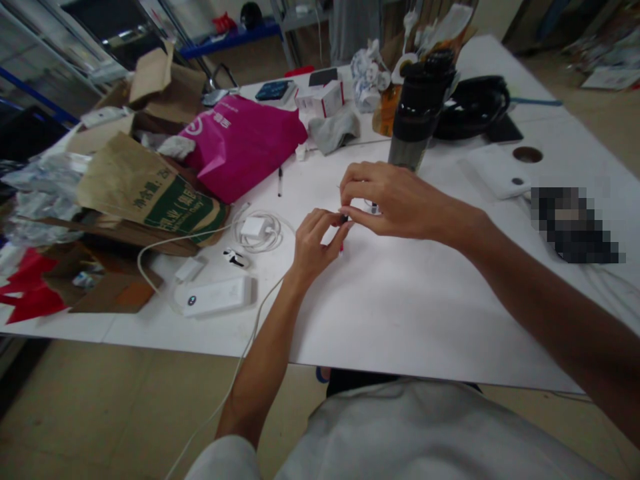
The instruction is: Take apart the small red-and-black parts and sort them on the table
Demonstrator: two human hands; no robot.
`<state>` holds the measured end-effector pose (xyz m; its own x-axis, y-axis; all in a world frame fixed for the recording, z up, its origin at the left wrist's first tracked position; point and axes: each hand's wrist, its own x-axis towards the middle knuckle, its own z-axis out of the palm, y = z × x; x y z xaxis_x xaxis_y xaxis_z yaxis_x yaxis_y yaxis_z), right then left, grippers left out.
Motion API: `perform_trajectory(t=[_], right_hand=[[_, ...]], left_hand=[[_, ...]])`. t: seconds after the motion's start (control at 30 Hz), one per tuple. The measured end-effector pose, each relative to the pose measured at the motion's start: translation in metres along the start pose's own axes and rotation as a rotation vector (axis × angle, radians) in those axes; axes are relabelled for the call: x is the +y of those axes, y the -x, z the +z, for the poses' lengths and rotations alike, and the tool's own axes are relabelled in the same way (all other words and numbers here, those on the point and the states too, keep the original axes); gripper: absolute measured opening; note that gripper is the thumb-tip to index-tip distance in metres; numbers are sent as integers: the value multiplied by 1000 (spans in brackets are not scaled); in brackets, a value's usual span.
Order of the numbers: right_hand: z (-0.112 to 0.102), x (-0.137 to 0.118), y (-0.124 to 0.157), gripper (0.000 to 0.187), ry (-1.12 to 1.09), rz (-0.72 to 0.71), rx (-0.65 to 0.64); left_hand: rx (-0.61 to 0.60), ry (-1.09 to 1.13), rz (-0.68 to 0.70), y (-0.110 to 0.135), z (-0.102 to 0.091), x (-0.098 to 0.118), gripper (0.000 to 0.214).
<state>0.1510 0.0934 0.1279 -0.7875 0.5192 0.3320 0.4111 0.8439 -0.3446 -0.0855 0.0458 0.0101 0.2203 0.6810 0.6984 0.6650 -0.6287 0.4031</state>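
Note:
My left hand (314,241) and my right hand (393,200) meet above the white table (410,307), fingertips pinched together on a small dark object (343,219). A small red bit (341,250) shows just beneath the left thumb. What the object is I cannot make out; most of it is hidden by the fingers. Right behind my right hand stands a dark bottle (419,110).
On the left lie a white power bank (216,297), a coiled white charger cable (260,230), earbuds (235,258), a brown paper bag (145,190), a pink bag (240,143) and a pen (279,181). Black headphones (473,107) and small boxes (325,99) sit at the back.

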Motion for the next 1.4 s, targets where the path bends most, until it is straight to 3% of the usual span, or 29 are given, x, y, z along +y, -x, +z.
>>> perform_trajectory(t=[0.1, 0.33, 0.6, 0.97, 1.13, 1.4], right_hand=[[1, 1, 0, 37, 21, 4, 8], [7, 7, 0, 36, 75, -17, 39], [10, 13, 1, 24, 26, -43, 36], [9, 12, 4, 28, -63, -94, 92], [9, 9, 5, 27, 19, 8, 49], [1, 13, 3, 25, -27, -74, -5]], left_hand=[[-11, -9, -15, 0, -1, 0, 29], [61, -3, 93, -1, 2, -4, 24], [67, 85, 145, -2, 4, -3, 18], [11, 120, 54, 0, 3, -4, 34], [23, 101, 92, -1, 3, -2, 29], [-8, 131, 78, -1, 4, -3, 28]])
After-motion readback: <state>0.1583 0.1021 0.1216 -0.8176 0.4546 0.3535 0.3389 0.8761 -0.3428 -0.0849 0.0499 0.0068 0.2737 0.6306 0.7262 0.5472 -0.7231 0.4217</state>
